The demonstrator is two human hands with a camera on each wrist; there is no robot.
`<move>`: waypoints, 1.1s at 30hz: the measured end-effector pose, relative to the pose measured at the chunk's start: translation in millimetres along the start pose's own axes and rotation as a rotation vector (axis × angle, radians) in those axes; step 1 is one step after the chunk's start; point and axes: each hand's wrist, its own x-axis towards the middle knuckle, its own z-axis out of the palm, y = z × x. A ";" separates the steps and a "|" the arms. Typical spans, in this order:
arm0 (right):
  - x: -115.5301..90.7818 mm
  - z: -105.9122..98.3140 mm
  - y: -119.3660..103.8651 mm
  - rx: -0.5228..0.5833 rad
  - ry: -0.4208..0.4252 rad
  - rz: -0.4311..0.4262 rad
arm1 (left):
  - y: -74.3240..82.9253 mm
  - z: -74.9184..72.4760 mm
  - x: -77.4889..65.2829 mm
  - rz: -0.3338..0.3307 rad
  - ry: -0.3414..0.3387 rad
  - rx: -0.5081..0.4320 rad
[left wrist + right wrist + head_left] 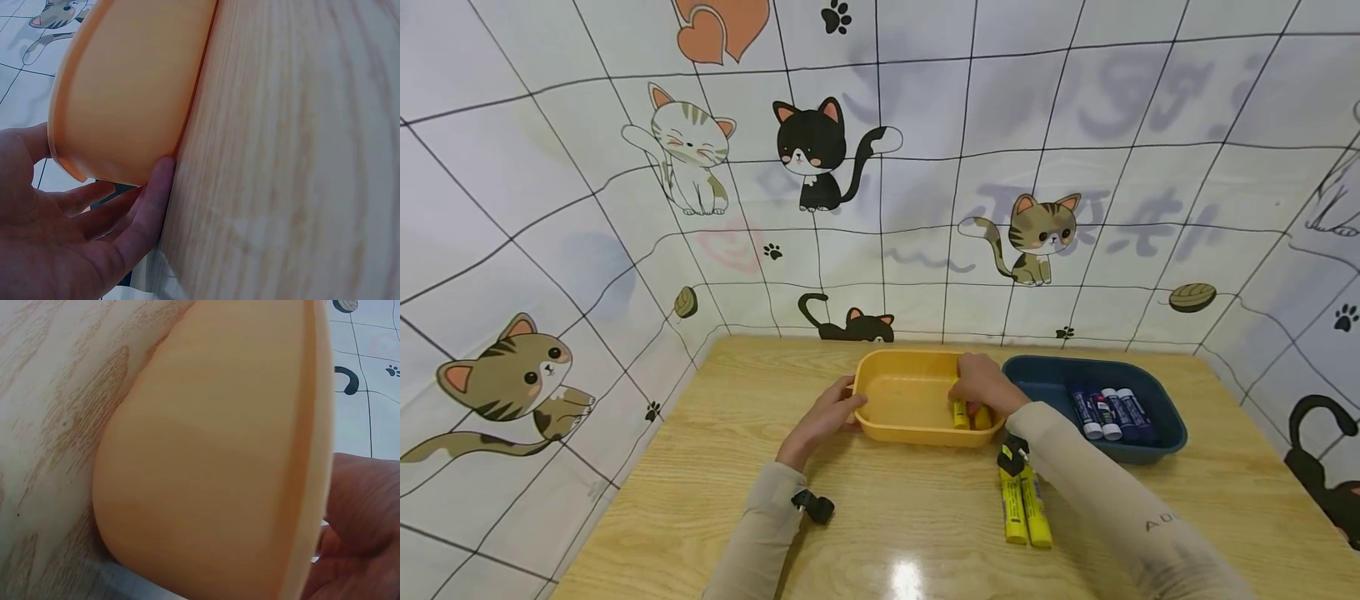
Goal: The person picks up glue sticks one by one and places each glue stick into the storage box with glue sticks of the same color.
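A shallow yellow plastic tray (897, 433) stands on the wooden table. My left hand (822, 419) grips its left end, thumb at the rim and fingers against the outer wall, as the left wrist view also shows. Inside the tray's right end, my right hand (987, 383) holds a yellow printed tube (960, 414) with curled fingers. Another yellow piece (982, 418) shows beside it, mostly hidden by the hand. In the right wrist view the tray wall (212, 444) covers most of the fingers. Two more yellow tubes (1013, 508) lie side by side below my right wrist.
A dark blue tray (1157, 446) stands at the right, close beside the yellow one. Several dark blue tubes with white ends (1108, 414) lie in it. Behind the table (715, 467) hangs a white gridded cloth (925, 275) with cat prints.
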 end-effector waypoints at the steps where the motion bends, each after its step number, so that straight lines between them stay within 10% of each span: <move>1: -0.2 -0.1 0.1 -0.001 0.001 -0.001 | -0.4 0.0 0.3 -0.002 0.001 0.000; 21: -15.4 -16.6 3.1 -0.036 0.061 -0.047 | -0.1 -0.3 1.7 -0.009 -0.001 0.004; 33: -60.2 -27.8 18.3 -0.054 0.046 -0.361 | -1.6 -0.2 1.9 0.000 -0.008 0.019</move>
